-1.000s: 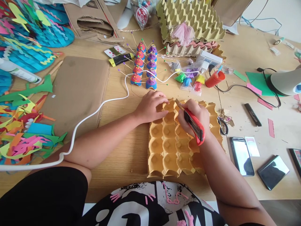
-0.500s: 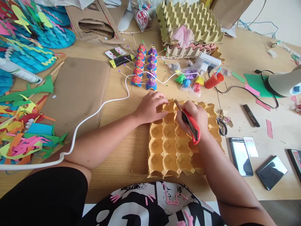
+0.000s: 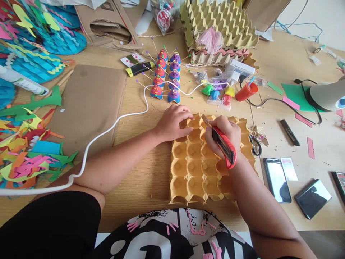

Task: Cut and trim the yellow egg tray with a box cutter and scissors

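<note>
Red cutter (image 3: pixel 228 149) is clenched by the right hand (image 3: pixel 225 132), mid-frame; the loosely spread left hand (image 3: pixel 175 124) could be nicked by a blade (image 3: pixel 205 120) slip.

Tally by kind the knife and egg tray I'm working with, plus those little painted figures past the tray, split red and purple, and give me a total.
Knife, held in your right hand: 1
Egg tray, under your hands: 1
Red figures: 5
Purple figures: 5
Total: 12
</note>
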Tool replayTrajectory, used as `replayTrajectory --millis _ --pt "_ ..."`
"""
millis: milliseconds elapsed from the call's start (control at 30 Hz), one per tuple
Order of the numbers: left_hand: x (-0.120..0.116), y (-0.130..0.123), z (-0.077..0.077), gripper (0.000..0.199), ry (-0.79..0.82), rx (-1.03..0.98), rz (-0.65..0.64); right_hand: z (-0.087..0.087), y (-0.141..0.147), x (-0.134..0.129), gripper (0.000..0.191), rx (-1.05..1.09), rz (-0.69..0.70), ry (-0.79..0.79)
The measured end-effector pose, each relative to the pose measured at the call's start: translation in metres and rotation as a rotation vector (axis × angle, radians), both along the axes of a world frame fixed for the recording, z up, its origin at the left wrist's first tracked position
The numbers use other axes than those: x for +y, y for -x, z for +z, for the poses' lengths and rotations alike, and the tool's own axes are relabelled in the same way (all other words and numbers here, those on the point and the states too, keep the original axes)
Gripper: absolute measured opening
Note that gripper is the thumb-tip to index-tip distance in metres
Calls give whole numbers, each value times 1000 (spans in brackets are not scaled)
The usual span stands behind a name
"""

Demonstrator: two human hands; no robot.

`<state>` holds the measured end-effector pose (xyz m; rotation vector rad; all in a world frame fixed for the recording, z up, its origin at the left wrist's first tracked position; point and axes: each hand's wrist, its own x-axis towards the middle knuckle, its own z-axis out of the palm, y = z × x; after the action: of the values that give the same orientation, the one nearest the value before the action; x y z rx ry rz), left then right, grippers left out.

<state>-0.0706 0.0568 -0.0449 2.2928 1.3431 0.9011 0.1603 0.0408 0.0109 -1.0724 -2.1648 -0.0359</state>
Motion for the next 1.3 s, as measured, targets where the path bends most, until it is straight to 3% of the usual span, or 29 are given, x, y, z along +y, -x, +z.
replayTrajectory --millis 733,1300 --pt "0 0 1 39 -15 -8 12 2 2 -1 11 -43 8 -6" --pt "-1 -2 1 37 -4 3 23 8 9 -1 10 -140 -31 131"
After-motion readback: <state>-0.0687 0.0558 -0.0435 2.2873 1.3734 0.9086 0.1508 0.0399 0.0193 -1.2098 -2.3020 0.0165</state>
